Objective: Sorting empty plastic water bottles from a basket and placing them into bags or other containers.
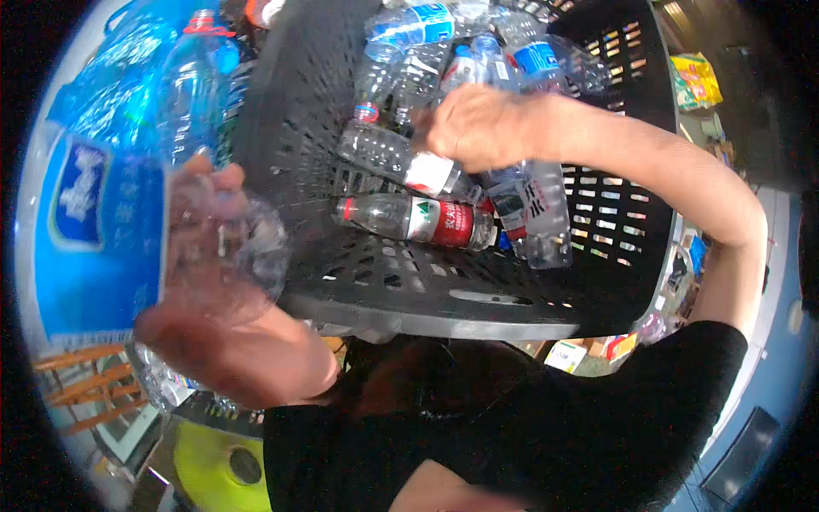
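Observation:
A large clear plastic bottle with a blue label (111,282) is in my left hand (196,350), at the left outside the black crate. My fingers wrap round its clear end. My right hand (482,128) reaches into the crate, its fingers curled down among plastic bottles; the fingertips are hidden. Close under it lies a clear bottle with a white label (375,149). Nearer me in the crate rests a red-labelled bottle (397,219) on its side. Beside that is a clear bottle with a white and grey label (546,218). Blue-labelled bottles (426,24) lie farther back.
The perforated black crate (409,324) stands before me, its near rim close to my body. Beyond its left wall are a blue plastic bag (119,77) and an upright clear bottle (192,90). A yellow-green packet (695,81) lies right of the crate; a lime-green object (200,469) is at lower left.

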Demonstrator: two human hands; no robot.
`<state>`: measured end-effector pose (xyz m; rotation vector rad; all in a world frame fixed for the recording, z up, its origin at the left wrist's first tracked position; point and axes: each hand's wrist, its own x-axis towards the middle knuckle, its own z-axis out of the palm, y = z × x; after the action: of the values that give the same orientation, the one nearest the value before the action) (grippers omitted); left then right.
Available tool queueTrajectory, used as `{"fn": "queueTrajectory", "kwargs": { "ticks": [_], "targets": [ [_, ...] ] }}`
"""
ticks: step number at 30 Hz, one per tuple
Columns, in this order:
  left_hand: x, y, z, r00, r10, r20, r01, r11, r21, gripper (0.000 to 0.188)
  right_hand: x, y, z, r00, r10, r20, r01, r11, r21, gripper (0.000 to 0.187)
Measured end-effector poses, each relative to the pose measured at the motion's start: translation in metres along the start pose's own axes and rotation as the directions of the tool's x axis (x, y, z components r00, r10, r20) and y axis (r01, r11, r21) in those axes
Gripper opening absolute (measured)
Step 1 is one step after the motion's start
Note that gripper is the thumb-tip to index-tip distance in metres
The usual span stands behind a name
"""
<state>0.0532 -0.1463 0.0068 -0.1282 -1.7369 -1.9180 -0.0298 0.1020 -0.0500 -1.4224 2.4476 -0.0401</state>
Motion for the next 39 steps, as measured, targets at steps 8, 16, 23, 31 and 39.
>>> {"fn": "queueTrajectory", "kwargs": {
  "ticks": [8,16,23,31,39],
  "targets": [
    [0.002,-0.004,0.003,0.997,-0.073,0.015,0.072,0.995,0.076,0.075,-0.075,-0.019,0.068,0.937,-0.119,0.327,0.063,0.982,0.177,0.013],
    [0.003,0.004,-0.001,0.995,-0.098,0.002,0.097,0.983,0.158,0.083,-0.076,0.031,0.023,0.844,0.220,0.490,-0.200,0.975,-0.093,0.008],
    [0.000,0.001,-0.006,0.996,-0.037,0.075,0.012,0.950,0.312,0.084,-0.082,0.024,0.026,0.870,0.253,0.424,-0.241,0.967,-0.083,0.005],
    [-0.001,-0.003,0.002,0.999,-0.051,-0.006,0.051,0.971,0.233,0.080,-0.081,-0.014,0.053,0.946,-0.010,0.325,0.117,0.942,-0.313,0.002],
    [0.012,-0.016,-0.033,0.970,-0.104,0.220,0.061,0.979,0.195,0.080,-0.070,-0.067,0.091,0.783,-0.355,0.510,0.512,0.834,-0.205,0.007]
  ]
}}
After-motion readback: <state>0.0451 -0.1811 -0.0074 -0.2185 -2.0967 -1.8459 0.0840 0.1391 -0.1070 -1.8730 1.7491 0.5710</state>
